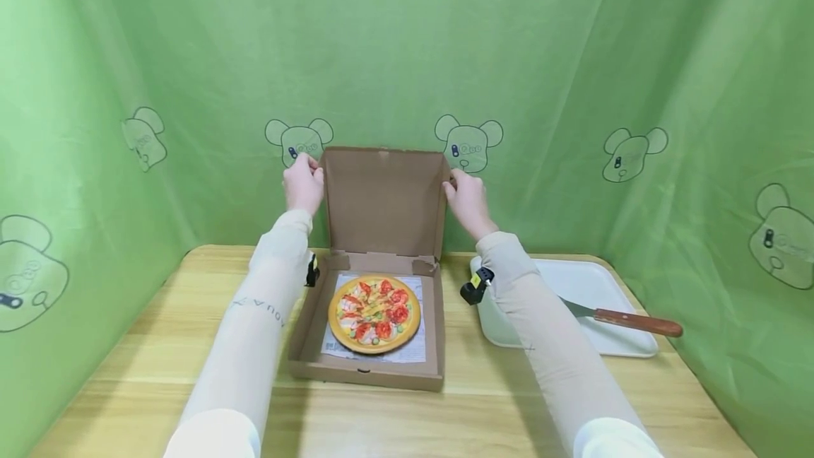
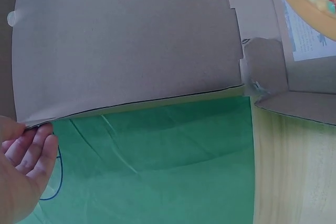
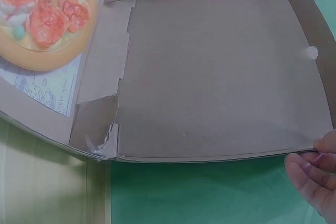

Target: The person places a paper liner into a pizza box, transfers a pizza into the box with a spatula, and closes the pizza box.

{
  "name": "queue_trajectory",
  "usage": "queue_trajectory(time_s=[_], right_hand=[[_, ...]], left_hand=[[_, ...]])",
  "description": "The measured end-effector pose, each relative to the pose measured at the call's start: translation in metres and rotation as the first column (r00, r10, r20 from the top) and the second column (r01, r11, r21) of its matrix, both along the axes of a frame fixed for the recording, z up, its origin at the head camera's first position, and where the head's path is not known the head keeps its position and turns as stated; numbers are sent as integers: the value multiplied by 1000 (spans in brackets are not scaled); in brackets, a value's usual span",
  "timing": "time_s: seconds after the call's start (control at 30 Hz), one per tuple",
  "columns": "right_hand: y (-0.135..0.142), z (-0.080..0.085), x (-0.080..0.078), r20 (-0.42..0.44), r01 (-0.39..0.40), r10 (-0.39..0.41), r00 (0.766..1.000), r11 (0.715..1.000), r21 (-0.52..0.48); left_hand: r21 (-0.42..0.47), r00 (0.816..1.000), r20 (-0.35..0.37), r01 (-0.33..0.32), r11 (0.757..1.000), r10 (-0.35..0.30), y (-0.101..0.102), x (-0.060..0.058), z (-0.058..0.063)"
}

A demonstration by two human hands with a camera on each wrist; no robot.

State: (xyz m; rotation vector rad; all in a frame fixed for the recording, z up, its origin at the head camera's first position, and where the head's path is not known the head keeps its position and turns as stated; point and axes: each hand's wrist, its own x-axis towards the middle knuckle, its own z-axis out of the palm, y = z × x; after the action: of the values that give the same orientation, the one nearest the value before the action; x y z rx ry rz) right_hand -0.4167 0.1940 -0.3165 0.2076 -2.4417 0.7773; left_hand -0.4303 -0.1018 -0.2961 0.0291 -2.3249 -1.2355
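A brown cardboard pizza box stands on the table with its lid (image 1: 385, 200) raised upright at the back. My left hand (image 1: 303, 184) pinches the lid's upper left corner; the left wrist view shows the thumb and fingers (image 2: 39, 153) on its edge. At the upper right corner my right hand (image 1: 468, 200) pinches the lid edge, fingers (image 3: 310, 179) visible in the right wrist view. Inside the box base (image 1: 369, 375) lies a round pizza (image 1: 375, 314) with tomato slices, on a printed paper sheet (image 1: 407, 355).
To the right, partly behind my right sleeve, is a white tray (image 1: 572, 274). A spatula with a wooden handle (image 1: 639, 321) lies across it, its blade partly hidden. Green curtains (image 1: 394, 41) with bear-head drawings surround the wooden table (image 1: 362, 423) at the back and sides.
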Motion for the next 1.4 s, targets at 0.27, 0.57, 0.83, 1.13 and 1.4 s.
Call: queue_trajectory(time_s=[0.27, 0.57, 0.83, 1.13, 1.4], right_hand=[[0, 4, 0, -26, 6, -6, 1000, 1000, 4], [-4, 9, 1, -19, -9, 9, 1000, 1000, -7], [-8, 9, 3, -2, -8, 8, 1000, 1000, -5], [-12, 5, 7, 7, 2, -2, 1000, 1000, 9], [-16, 4, 9, 20, 7, -6, 1000, 999, -33]], left_hand=[[25, 1000, 0, 0, 1000, 0, -1, 0, 4], [41, 999, -33, -18, 999, 20, -4, 2, 8], [53, 1000, -14, 22, 998, -22, -11, 6, 9], [73, 1000, -12, 10, 997, -9, -21, 14, 2], [106, 999, 19, 37, 994, -40, -20, 15, 1]])
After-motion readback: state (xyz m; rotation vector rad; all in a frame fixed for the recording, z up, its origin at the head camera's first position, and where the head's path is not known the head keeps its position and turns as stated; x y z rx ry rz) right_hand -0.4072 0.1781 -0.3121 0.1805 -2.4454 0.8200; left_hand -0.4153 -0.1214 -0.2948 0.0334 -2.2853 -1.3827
